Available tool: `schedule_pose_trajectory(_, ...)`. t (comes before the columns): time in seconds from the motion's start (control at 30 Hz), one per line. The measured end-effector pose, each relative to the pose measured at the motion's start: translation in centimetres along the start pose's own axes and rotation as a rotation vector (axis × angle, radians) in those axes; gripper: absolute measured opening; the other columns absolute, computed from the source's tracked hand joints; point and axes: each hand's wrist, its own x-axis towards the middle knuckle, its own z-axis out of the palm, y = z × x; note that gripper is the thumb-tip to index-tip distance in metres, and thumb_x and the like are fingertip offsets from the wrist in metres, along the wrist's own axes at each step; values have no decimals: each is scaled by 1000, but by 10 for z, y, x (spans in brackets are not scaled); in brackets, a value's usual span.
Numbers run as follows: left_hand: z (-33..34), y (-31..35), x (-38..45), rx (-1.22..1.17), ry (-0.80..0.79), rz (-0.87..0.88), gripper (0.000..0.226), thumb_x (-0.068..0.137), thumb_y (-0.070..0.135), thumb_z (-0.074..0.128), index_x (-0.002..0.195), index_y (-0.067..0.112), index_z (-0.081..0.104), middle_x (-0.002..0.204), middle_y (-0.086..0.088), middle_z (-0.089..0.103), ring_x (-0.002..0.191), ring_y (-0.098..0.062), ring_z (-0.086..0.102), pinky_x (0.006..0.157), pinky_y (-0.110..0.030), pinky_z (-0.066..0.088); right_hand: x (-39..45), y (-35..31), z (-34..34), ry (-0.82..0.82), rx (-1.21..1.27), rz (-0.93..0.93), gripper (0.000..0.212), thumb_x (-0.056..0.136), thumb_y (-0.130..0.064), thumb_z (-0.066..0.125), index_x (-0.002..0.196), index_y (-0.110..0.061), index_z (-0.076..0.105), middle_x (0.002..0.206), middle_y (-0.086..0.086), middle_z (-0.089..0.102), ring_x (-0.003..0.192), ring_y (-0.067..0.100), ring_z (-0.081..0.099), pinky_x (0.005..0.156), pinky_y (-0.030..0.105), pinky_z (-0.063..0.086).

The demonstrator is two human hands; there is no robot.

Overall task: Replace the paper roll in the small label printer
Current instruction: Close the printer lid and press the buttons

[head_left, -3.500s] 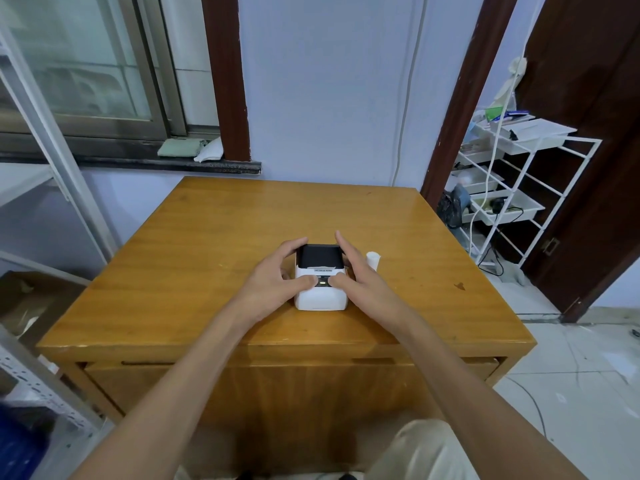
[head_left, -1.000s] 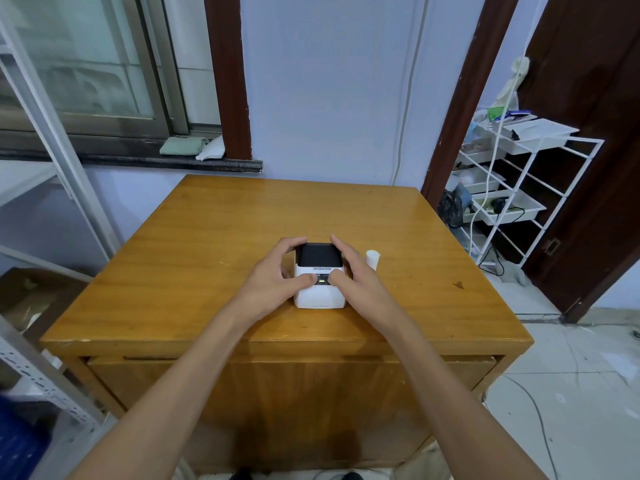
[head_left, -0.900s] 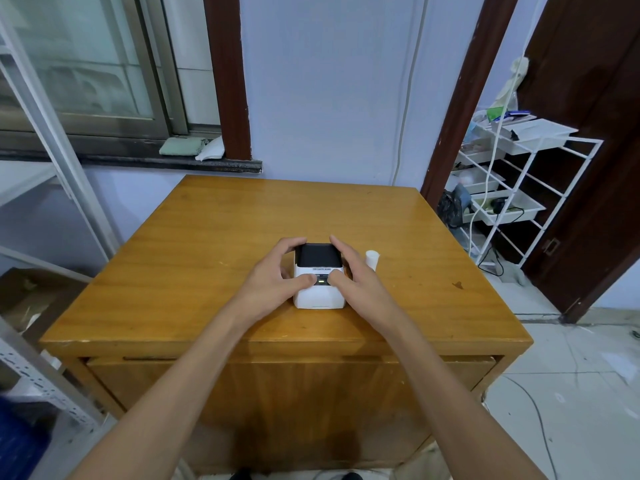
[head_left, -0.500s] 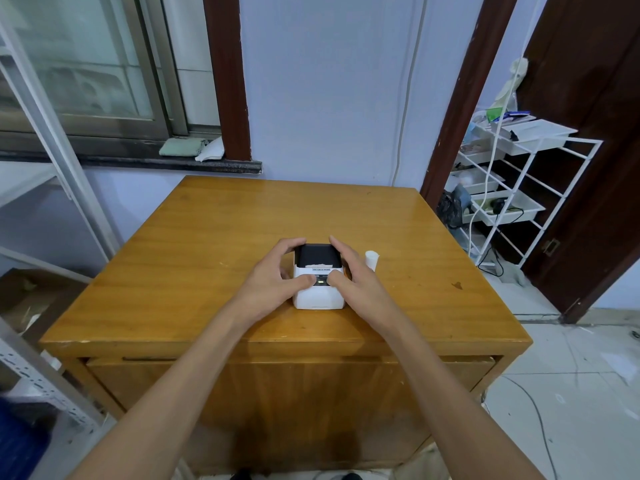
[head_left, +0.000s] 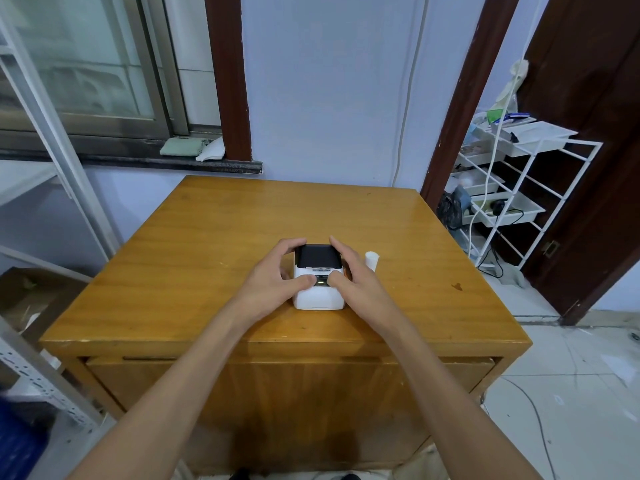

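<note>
A small white label printer [head_left: 318, 295] with a black lid sits near the front middle of the wooden table [head_left: 207, 244]. Its lid is down. My left hand [head_left: 273, 280] clasps the printer's left side, fingers curled over the lid's back corner and thumb on the front panel. My right hand [head_left: 356, 278] grips the right side the same way, thumb beside a small lit button. A white paper roll [head_left: 372, 259] stands upright on the table just right of my right hand, partly hidden by it.
A white wire rack [head_left: 512, 202] with trays and cables stands to the right of the table, beside a dark door. A metal shelf frame [head_left: 52, 140] is at the left. The wall and window sill lie behind the table.
Both hands stay clasped on the printer with thumbs on its front panel. Only the camera has shifted slightly.
</note>
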Motion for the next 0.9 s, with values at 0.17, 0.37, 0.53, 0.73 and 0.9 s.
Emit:
schedule_pose_trajectory(0.17,1,0,0,8,8,-1,66,91,26,78,148,42,49,141,26,54,73,-13,55,77,-33,53,0,1,0,-1,-1,-4,66,101,-23,51,162,-36,31,159,-14,38,141,4,41,110,26,41)
schedule_pose_trajectory(0.37,1,0,1,8,10,-1,66,91,25,78,148,41,50,140,26,54,73,-13,55,76,-33,53,1,3,0,-3,0,-6,66,102,-23,52,163,-36,30,160,-13,37,142,5,40,108,24,39)
schedule_pose_trajectory(0.53,0,0,1,5,4,-2,66,90,27,78,148,42,50,141,26,54,73,-13,56,77,-34,53,2,5,1,-5,3,-12,67,101,-25,52,162,-37,30,161,-14,37,143,4,39,111,25,39)
schedule_pose_trajectory(0.73,0,-1,0,3,0,1,67,90,27,78,148,42,49,142,25,54,73,-13,56,76,-34,53,2,6,0,-11,8,-14,67,102,-23,53,163,-36,29,158,-15,37,139,2,40,98,13,40)
schedule_pose_trajectory(0.9,0,0,0,-7,10,-5,65,89,28,79,145,45,51,137,31,56,74,-13,57,76,-33,54,3,9,-1,-13,15,-30,67,102,-20,54,163,-36,30,159,-15,37,141,1,38,92,6,39)
